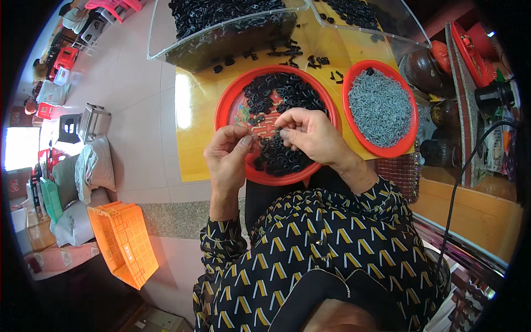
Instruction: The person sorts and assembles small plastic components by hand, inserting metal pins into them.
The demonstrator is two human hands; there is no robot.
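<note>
Hands [228, 157] hover over black pieces [287, 91] in a red tray [223, 108].

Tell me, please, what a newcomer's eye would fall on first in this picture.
Probably the round red tray in the centre, scattered with small black ring-like pieces, with the bare left hand and bare right hand above it. To its right, a second red tray, heaped with slim grey-blue screw-like pieces, also stands out. At the lower left, a bright orange perforated crate may draw the eye next.
</note>
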